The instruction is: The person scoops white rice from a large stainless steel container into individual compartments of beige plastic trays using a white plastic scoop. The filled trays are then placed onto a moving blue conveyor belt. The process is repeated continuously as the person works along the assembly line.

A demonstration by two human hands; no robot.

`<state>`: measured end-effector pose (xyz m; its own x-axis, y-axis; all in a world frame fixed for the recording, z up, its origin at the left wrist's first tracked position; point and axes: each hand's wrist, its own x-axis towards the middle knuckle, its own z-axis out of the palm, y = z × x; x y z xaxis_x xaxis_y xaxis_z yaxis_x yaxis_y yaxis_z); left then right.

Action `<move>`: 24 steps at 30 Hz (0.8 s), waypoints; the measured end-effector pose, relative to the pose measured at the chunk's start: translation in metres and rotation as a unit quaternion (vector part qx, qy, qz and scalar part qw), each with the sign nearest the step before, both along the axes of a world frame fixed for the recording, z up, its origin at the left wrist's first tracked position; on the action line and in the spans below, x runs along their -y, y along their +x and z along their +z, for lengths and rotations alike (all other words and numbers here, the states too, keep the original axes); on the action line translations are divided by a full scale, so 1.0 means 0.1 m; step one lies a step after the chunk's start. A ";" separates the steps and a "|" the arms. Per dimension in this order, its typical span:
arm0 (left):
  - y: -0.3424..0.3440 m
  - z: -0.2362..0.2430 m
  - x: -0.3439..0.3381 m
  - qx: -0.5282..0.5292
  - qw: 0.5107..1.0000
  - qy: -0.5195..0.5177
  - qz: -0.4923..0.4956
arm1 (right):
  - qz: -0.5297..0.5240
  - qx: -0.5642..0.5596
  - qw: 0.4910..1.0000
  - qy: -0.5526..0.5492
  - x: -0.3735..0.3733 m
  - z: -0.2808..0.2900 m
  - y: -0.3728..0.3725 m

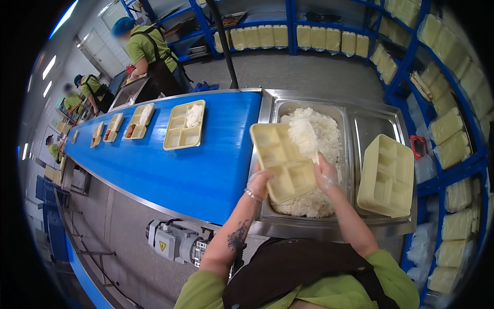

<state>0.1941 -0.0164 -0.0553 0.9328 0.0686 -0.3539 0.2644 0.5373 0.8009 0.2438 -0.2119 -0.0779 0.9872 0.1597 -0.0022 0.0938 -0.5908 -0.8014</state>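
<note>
Where rice blurs — right hand (326, 175) half-hidden

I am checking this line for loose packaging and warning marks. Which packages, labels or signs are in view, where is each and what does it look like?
Bagged packs: pale yellow blocks in clear wrap, rowed on the blue shelves at the back and right.
Warning label: small yellow triangle on the grey motor under the conveyor.
Red packet: small, on the steel counter's right edge; details unclear.
</note>
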 end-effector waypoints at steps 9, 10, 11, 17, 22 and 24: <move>0.00 -0.42 -0.06 -0.031 0.986 -0.158 -0.036 | -0.033 -0.078 0.989 -0.124 -0.02 0.39 -0.04; -0.01 -0.40 -0.09 -0.031 0.983 -0.177 -0.045 | -0.045 -0.137 0.989 0.026 0.05 0.44 -0.05; -0.05 -0.33 -0.11 -0.042 0.983 -0.170 -0.050 | -0.054 -0.192 0.964 0.176 0.11 0.45 -0.05; -0.18 -0.29 -0.21 -0.027 0.985 -0.165 -0.033 | 0.055 -0.326 0.912 0.244 0.21 0.34 -0.12; -0.38 -0.46 -0.49 -0.067 0.980 -0.187 0.024 | 0.061 -0.312 0.892 0.323 0.35 0.43 -0.19; -0.43 -0.18 -0.46 -0.061 0.973 -0.219 0.036 | 0.095 -0.310 0.887 0.330 0.46 0.43 -0.20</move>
<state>0.1507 0.0297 -0.0731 0.8801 -0.0495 -0.4721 0.2921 0.8404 0.4564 0.2235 -0.2575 -0.0348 0.7836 0.4916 -0.3799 -0.4386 0.0045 -0.8987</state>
